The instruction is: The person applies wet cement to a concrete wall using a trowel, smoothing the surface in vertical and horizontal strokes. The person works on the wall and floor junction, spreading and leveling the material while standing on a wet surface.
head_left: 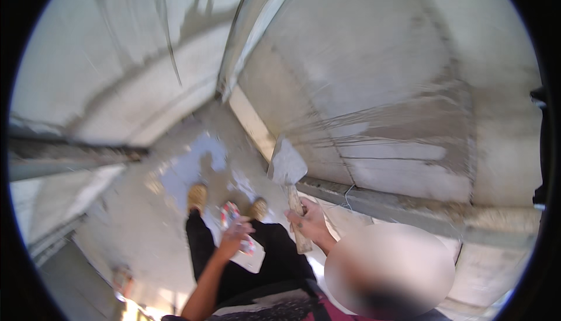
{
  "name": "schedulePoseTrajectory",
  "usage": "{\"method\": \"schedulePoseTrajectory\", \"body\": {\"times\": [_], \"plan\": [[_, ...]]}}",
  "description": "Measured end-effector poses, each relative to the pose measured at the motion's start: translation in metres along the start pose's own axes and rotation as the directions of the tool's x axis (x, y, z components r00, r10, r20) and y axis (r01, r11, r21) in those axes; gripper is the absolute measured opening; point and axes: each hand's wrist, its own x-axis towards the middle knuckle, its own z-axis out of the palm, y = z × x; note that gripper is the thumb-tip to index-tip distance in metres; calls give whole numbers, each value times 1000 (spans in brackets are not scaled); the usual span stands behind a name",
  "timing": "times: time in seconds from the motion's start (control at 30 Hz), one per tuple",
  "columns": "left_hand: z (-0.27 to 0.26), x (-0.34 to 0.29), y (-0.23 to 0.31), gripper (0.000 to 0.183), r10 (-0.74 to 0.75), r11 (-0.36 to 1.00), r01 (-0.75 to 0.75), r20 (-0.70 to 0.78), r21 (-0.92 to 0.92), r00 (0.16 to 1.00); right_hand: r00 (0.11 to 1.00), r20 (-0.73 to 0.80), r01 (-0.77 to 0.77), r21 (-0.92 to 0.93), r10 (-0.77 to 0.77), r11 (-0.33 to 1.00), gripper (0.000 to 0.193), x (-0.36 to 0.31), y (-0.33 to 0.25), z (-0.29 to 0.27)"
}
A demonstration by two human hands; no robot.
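My right hand is closed round the wooden handle of a trowel. The trowel's grey, smeared blade points up and away from me, close to the lower part of the right wall. Left of it, in front of my dark trousers, my left hand is closed on a red-and-white patterned thing. A whitish flat part shows below that hand; blur hides exactly what it is.
A wet patch lies on the floor ahead of my tan shoes. The right wall carries damp, streaked plaster above a ledge with a thin wire. Another streaked wall stands left. A blurred oval covers the lower right.
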Motion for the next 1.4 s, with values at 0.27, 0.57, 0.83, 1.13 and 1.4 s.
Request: {"method": "schedulePoseTrajectory", "body": {"times": [0.27, 0.57, 0.83, 1.13, 1.4], "plan": [[130, -28, 180, 37, 280, 960, -280, 90, -9, 956, 833, -112, 500, -269, -543, 823, 59, -112, -52, -3], [179, -56, 256, 36, 57, 998, -33, 814, -46, 578, 913, -98, 402, 378, -395, 834, 40, -199, -27, -39], [256, -69, 268, 48, 24, 809, -475, 788, 346, 615, 410, -679, 409, -460, -609, 788, 60, -261, -19, -70], [295, -74, 295, 61, 160, 730, -500, 595, 465, 787, 308, -630, 65, -734, -713, 676, 58, -249, -53, -101], [311, -97, 295, 60, 212, 767, -541, 660, 344, 721, 316, -601, 175, -724, -734, 668, 46, -292, -58, -124]]}}
